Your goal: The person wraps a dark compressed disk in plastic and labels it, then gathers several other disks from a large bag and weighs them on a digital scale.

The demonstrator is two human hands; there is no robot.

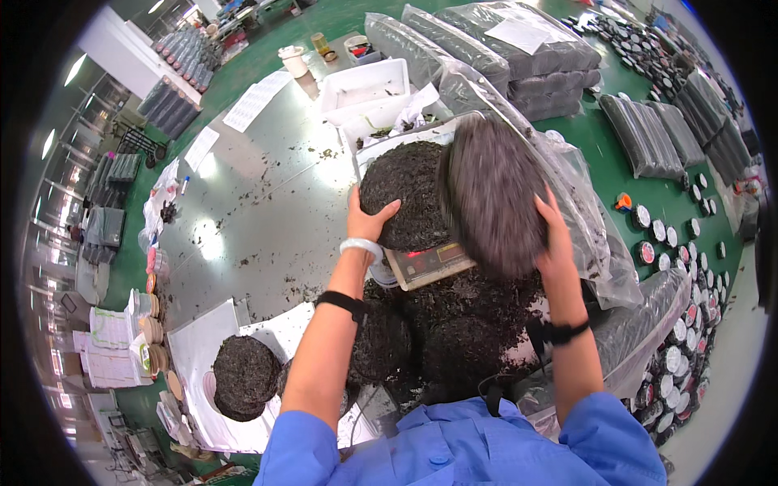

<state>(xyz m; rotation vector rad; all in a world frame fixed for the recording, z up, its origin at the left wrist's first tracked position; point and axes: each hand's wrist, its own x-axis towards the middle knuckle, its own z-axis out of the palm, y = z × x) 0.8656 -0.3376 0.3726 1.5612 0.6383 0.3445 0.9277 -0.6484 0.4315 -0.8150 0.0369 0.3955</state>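
Observation:
My left hand (371,219) rests its spread fingers and thumb on the left edge of a round, dark cake of dried seaweed (404,194), which lies over a digital scale (425,265) with a lit red display. In my right hand (554,228) is the right edge of a second dark seaweed cake (498,194), tilted and blurred, close against the first one. Below the scale, loose dark seaweed and more round cakes (456,349) lie between my forearms. Another round cake (245,378) sits at the lower left on white sheets.
White plastic trays (364,91) stand beyond the scale. Clear plastic bags (583,225) run along the right side. Printed sheets (258,100), a lidded cup (293,61) and a blue marker (185,185) lie on the metal table (243,200), with scattered seaweed bits. Many small round packages (674,358) cover the floor at right.

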